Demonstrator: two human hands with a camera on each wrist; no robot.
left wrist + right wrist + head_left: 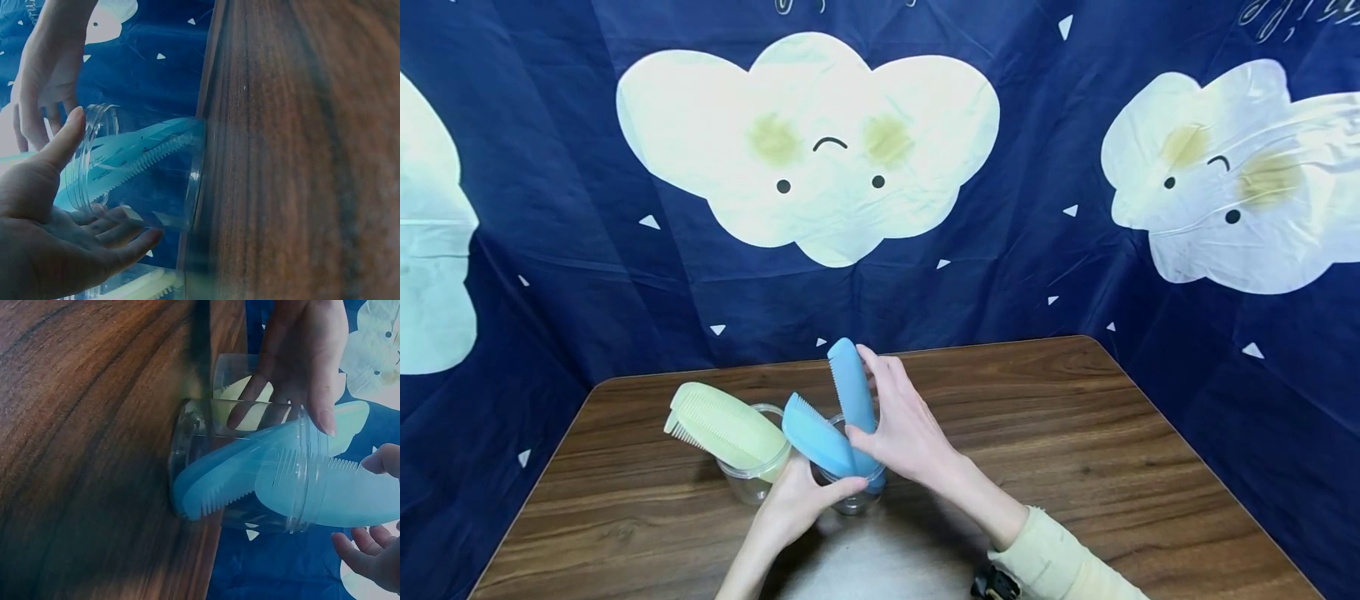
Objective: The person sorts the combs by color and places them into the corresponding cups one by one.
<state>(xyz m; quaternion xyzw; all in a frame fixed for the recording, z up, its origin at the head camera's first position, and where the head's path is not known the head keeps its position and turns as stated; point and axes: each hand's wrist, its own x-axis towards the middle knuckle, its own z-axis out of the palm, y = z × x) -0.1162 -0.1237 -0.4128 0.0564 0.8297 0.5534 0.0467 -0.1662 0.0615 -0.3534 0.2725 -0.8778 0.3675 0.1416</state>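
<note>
Head view: two blue combs stand in a clear cup [853, 492] between both hands, on a wooden table [1075, 433]. Darker blue comb [852, 392] is near upright, long axis vertical with a slight lean away from the right hand, rounded tip up, teeth facing the left-hand side. Lighter blue comb [816, 435] leans hard toward the left hand, long axis diagonal, free end up and outward, teeth on its upper edge. Both lower ends sit inside the cup.

Right hand [902, 425] grips the darker comb, thumb on the near face and fingers wrapped along the far edge. Left hand [797, 500] holds the cup from the near side, thumb across the wall; left wrist view shows its fingers [119, 234] curled loosely under the cup wall and thumb at the rim.

Second clear cup [752, 479] stands just beyond the left hand, touching or nearly touching the first. It holds a pale yellow-green comb [726, 429], tilted away from both hands, teeth along its outer edge.

Right wrist view: both blue combs cross inside the cup, ends at its base.
</note>
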